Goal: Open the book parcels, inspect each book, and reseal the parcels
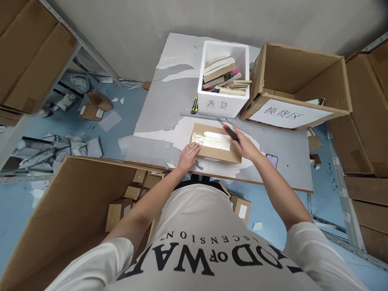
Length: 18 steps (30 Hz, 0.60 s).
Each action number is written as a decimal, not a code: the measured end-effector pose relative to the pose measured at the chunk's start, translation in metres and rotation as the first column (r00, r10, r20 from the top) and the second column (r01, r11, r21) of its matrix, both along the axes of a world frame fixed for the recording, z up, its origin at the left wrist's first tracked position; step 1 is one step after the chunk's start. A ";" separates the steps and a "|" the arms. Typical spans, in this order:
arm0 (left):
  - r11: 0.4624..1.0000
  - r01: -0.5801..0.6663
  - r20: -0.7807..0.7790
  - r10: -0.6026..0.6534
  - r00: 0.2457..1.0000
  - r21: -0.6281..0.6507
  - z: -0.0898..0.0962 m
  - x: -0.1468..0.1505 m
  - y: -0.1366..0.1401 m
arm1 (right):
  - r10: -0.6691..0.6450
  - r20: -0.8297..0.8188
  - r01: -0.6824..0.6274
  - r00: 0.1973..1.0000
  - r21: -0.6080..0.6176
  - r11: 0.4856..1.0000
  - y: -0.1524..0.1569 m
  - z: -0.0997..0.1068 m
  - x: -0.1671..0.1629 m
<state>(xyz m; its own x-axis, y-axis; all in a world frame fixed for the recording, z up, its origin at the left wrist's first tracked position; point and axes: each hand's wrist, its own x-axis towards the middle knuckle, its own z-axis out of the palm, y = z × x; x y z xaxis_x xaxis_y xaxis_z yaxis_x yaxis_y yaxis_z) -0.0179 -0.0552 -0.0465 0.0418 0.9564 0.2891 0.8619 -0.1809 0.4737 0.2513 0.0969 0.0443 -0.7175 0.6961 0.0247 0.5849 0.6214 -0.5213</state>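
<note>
A small sealed cardboard box with a white label and shiny tape on top lies near the table's front edge. My left hand rests on its left end, the fingers laid out over the edge. In my right hand is a red and black box cutter, held above the right part of the box and pointing to the far left. Whether its blade touches the box I cannot tell. Behind the box, a yellow and black utility knife lies on the table.
A white foam box with books stands behind, beside a large open carton bearing a paper sign. A phone lies at the right. Below left, a big carton holds small boxes. Shelves with cartons flank both sides.
</note>
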 end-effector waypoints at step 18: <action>0.998 0.002 -0.033 0.000 0.999 0.060 -0.004 0.004 0.004 | 0.434 0.633 -0.495 0.641 -0.091 0.864 0.014 0.042 -0.103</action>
<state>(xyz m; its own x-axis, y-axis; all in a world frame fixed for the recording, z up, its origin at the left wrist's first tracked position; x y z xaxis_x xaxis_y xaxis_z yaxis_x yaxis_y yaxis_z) -0.0141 -0.0517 -0.0502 0.0535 0.9372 0.3446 0.8766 -0.2094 0.4333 0.1485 0.1104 0.0861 -0.8194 0.2836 -0.4981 0.3727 0.9239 -0.0871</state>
